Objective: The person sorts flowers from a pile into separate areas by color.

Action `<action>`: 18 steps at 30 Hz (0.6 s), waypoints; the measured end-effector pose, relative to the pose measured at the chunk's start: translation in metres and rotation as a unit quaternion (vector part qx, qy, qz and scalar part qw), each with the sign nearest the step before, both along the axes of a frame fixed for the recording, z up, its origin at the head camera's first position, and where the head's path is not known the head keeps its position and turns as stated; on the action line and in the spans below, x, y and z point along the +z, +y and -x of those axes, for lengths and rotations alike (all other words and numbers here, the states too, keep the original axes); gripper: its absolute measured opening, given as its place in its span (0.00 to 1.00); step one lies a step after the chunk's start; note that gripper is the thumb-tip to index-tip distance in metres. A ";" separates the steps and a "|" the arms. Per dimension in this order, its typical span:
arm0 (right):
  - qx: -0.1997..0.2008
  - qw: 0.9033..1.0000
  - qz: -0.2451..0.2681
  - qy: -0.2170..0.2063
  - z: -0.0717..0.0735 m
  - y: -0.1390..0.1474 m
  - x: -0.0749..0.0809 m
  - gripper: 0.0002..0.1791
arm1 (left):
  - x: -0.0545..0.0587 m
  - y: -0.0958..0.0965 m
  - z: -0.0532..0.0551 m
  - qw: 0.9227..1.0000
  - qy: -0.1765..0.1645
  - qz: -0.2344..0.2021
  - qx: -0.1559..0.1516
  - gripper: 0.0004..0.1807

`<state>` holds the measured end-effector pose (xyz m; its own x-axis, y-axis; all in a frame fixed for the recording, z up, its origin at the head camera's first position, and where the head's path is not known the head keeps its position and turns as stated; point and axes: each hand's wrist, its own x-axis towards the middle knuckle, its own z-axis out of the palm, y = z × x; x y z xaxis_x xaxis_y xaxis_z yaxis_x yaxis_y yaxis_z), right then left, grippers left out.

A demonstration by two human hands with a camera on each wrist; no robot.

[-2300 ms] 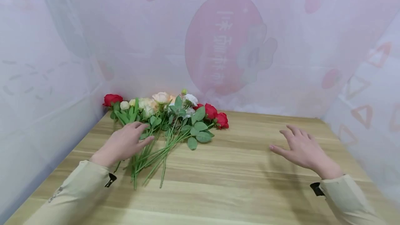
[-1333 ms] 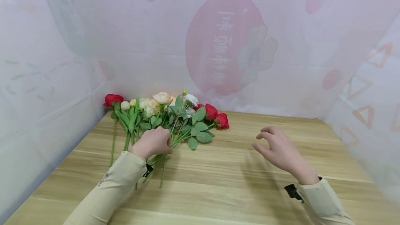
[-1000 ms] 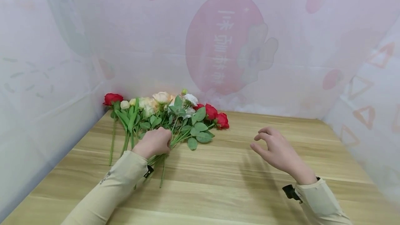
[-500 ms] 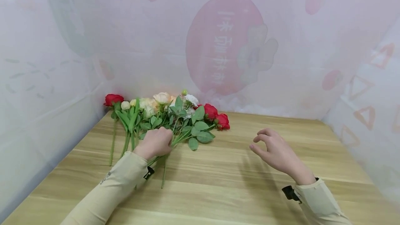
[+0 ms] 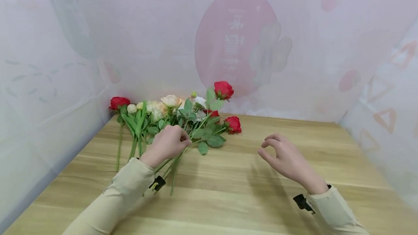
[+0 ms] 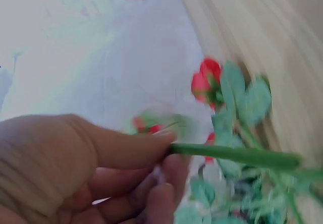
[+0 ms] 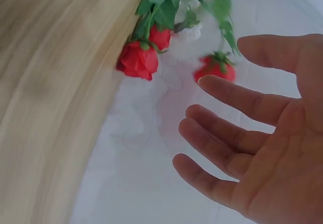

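Note:
My left hand (image 5: 169, 142) pinches the green stem (image 6: 237, 155) of a red rose (image 5: 223, 90) between thumb and fingers. The bloom stands raised above the other flowers, its leaves (image 5: 213, 100) just below it. Under and behind this hand lies a pile of flowers with crossed green stems (image 5: 173, 177). Two more red roses (image 5: 233, 124) lie at the pile's right end. My right hand (image 5: 290, 160) hovers over the table to the right, fingers loosely bent, holding nothing; its palm and spread fingers (image 7: 227, 133) show in the right wrist view.
Cream and peach flowers (image 5: 169, 100), white flowers (image 5: 200, 101) and pale buds (image 5: 132, 108) lie along the back left of the wooden table (image 5: 248, 198). Another red rose (image 5: 119, 103) lies at the far left. Printed cloth walls (image 5: 147, 46) enclose the table's back and sides.
My left hand moved right onto the stems, closed on one and lifted slightly, raising a red rose off the pile. My right hand came left and has since stayed nearly still.

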<state>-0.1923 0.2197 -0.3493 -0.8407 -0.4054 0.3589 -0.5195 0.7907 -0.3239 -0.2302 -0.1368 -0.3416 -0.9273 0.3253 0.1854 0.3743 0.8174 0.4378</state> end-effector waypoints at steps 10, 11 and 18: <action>0.031 0.996 0.079 -0.033 -0.004 -0.019 -0.002 0.09 | -0.010 0.041 -0.023 0.965 0.005 -0.257 -0.052 0.03; 0.032 0.995 0.092 -0.035 -0.005 -0.021 -0.002 0.09 | -0.011 0.046 -0.025 0.958 -0.001 -0.281 -0.054 0.03; 0.035 0.966 0.227 -0.117 -0.015 -0.037 0.003 0.12 | -0.015 0.068 -0.043 0.905 -0.048 -0.411 -0.095 0.07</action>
<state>-0.1776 0.1826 -0.3467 -0.8964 -0.3096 0.3173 -0.4377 0.5050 -0.7439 -0.1868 -0.0685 -0.3566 -0.8934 0.2698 0.3591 0.4024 0.1256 0.9068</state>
